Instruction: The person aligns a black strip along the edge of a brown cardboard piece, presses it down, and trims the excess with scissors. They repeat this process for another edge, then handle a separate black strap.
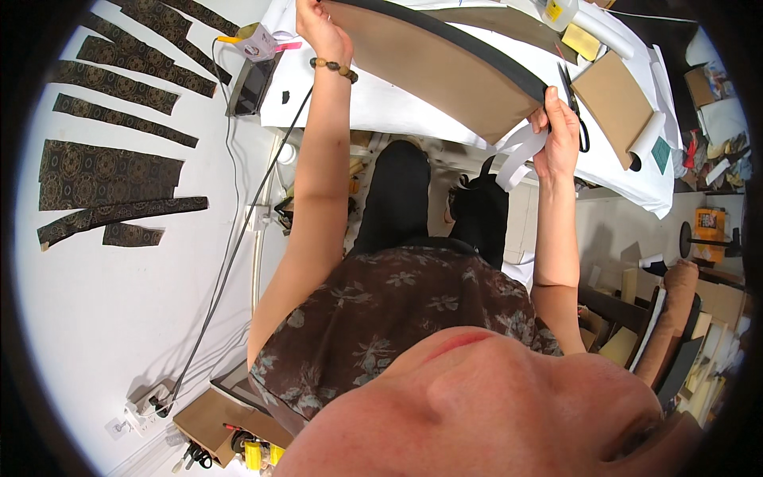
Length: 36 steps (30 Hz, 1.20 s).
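Note:
A large brown cardboard panel with a dark edge lies tilted over the white worktable. My left hand, a bead bracelet on its wrist, grips the panel's far left corner. My right hand holds the panel's near right corner, together with a white paper strip that curls down below it. Black scissors lie just beside my right hand.
Several dark patterned fabric strips lie on the white surface to the left. A smaller brown board, a white roll and a yellow pad sit at the right. A black cable runs to a power strip. Clutter fills the right.

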Each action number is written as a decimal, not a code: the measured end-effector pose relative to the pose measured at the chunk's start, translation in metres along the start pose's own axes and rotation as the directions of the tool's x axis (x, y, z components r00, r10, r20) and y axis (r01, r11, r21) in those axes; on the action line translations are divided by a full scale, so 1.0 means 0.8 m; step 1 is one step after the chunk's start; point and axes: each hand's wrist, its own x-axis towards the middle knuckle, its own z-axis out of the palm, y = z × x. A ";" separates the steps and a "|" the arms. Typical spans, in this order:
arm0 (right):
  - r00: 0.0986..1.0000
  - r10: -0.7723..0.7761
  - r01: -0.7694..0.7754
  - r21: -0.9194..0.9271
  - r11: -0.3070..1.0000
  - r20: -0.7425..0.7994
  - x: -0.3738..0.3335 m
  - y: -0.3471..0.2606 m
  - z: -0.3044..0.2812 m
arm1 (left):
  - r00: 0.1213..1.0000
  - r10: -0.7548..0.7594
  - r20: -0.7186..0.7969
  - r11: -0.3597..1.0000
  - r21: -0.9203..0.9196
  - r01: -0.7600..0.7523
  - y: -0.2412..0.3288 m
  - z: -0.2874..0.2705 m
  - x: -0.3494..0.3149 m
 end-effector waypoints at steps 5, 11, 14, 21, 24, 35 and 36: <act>1.000 0.001 -0.001 0.032 0.999 0.003 -0.003 0.004 0.007 | 0.996 0.061 -0.067 0.969 0.245 -0.042 0.001 0.012 0.014; 0.999 0.000 -0.001 0.047 0.999 0.032 -0.001 0.013 0.005 | 0.999 0.032 0.011 0.960 0.276 -0.033 -0.005 -0.017 0.037; 1.000 0.002 -0.002 0.024 1.000 -0.003 0.001 0.010 0.016 | 0.999 0.030 -0.017 0.955 0.295 -0.023 -0.006 -0.020 0.042; 1.000 0.012 -0.012 0.055 0.998 -0.013 0.004 0.014 0.018 | 0.996 0.087 -0.011 0.937 0.341 -0.078 -0.007 -0.003 0.035; 1.000 0.006 -0.005 0.060 0.998 -0.006 0.005 0.014 0.018 | 0.997 0.067 -0.024 0.937 0.345 -0.055 0.000 -0.001 0.034; 1.000 -0.010 0.011 0.068 0.998 -0.013 0.000 0.014 0.026 | 0.992 0.122 0.011 0.852 0.512 -0.111 -0.005 0.003 0.034; 1.000 -0.001 0.002 0.077 0.997 -0.014 -0.001 0.014 0.028 | 0.991 0.137 0.002 0.822 0.558 -0.115 0.001 0.016 0.024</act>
